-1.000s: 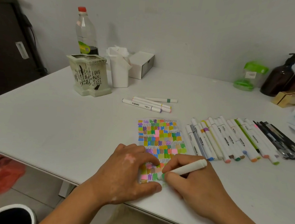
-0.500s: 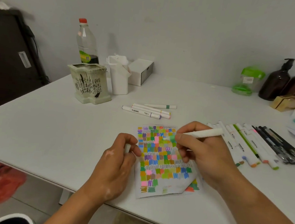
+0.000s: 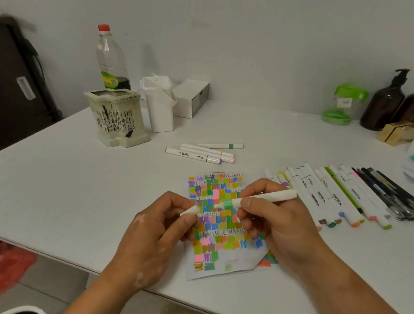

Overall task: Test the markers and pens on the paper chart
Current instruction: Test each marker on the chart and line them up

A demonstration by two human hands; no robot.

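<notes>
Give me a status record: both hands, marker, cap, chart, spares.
left hand: pinches cap
right hand: grips marker with green band
cap state: off, a gap from the marker tip
chart: flat on table, under both hands, near right corner folded
spares: marker row right of chart; four markers behind it

The paper chart (image 3: 220,232) lies flat, packed with small coloured swatches and rows of black scribble, and its near right corner is folded. Above its middle the right hand (image 3: 277,224) holds a green-banded white marker (image 3: 267,197), tilted with its tip pointing left. The left hand (image 3: 155,237) pinches a tapered white cap (image 3: 189,210) just beside that tip. Right of the chart lies a row of white markers (image 3: 331,196), then dark pens (image 3: 391,193). Beyond the chart lie four more markers (image 3: 201,154).
</notes>
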